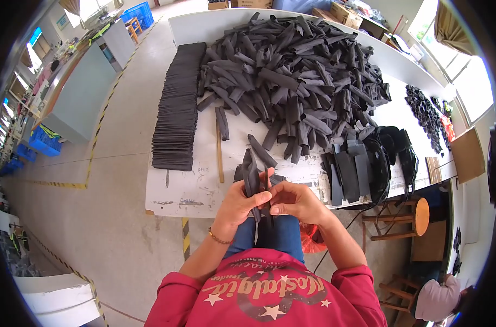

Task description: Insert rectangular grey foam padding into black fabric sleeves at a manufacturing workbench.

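Over the table's near edge my left hand (238, 203) is closed around a dark fabric strip (250, 175), folded like a flat sleeve and standing upright. My right hand (298, 201) pinches a thin dark edge close beside it, thumb and fingers together. I cannot tell whether that edge belongs to the same strip. Just beyond my hands lies a loose fabric strip (262, 151). A large heap of similar strips (291, 71) covers the far middle of the table. To its left stretches a long, neat row of flat stacked strips (177, 109).
The white table (177, 191) carries a thin wooden stick (219, 147) left of my hands. Black straps and flat pieces (368, 163) lie to the right. A wooden stool (406, 218) stands at the table's right, near a seated person (438, 300). A grey cabinet (79, 98) is across the aisle.
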